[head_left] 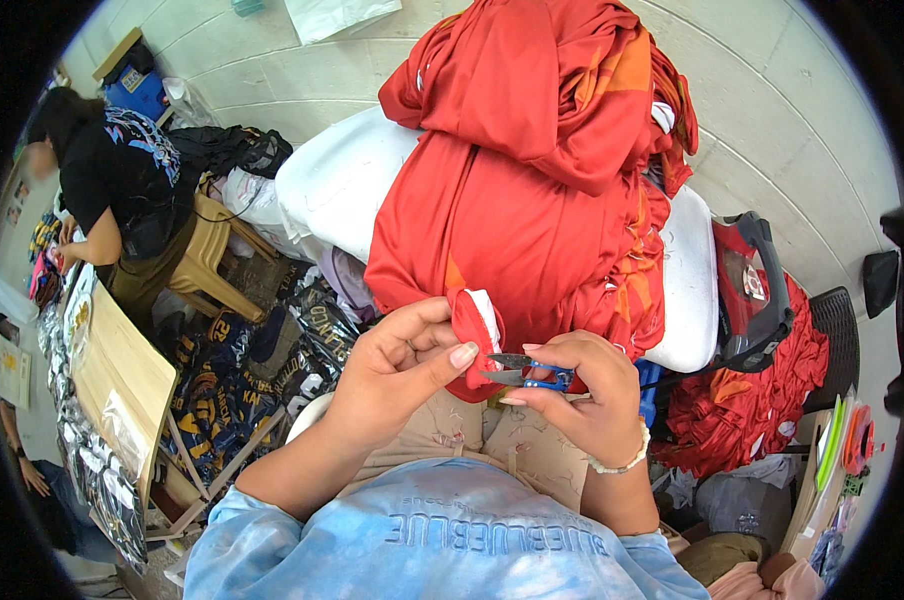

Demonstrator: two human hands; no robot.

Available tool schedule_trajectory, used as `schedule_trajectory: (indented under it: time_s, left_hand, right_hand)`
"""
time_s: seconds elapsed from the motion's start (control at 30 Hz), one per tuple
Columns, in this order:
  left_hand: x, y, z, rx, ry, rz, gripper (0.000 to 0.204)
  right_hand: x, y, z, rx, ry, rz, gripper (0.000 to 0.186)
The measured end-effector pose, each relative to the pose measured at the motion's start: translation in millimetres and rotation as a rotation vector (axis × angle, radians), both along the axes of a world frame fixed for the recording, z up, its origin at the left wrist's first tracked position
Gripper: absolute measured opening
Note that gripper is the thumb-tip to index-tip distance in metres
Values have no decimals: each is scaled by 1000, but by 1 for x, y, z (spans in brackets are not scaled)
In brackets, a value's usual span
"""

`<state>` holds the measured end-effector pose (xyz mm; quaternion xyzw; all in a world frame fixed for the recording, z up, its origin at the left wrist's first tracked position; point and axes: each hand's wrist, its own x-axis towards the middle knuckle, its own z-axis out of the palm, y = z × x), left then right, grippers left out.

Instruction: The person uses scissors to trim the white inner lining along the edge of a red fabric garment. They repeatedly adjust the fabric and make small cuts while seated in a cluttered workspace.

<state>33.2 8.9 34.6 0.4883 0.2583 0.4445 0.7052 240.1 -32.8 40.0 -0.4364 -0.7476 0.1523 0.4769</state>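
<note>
My left hand [407, 375] pinches the folded edge of red fabric [469, 330], where a white strip shows along the inside. My right hand [582, 390] grips small thread snips with blue handles [552, 374]; their metal blades sit at that edge, just right of my left thumb. Behind both hands a large heap of red cloth [497, 180] with orange patches rests on a white padded surface [327, 180]. Loose thread ends lie on my beige-clad lap.
At left, a person in black [122, 190] works by a beige plastic chair [227, 270] and a wooden board [117, 390]. Dark printed garments [227, 400] are piled below. Another person's hand [32, 475] shows at far left. At right stand a grey-and-red bin [742, 260] and more red cloth [742, 410].
</note>
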Motion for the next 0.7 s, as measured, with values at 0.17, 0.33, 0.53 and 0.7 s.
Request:
schedule_trajectory:
  time_s: [0.17, 0.33, 0.53, 0.7]
  left_hand:
    - [0, 0, 1, -10, 18, -8, 39]
    - [-1, 2, -1, -10, 10, -20, 37]
    - [-3, 5, -3, 3, 7, -70, 36]
    - [-3, 5, -4, 5, 1, -80, 36]
  right_hand:
    - [3, 1, 3, -17, -24, 35, 36]
    - [3, 2, 4, 15, -85, 37, 36]
    - [2, 3, 3, 52, -69, 63, 32]
    - [2, 2, 3, 43, -58, 49, 28]
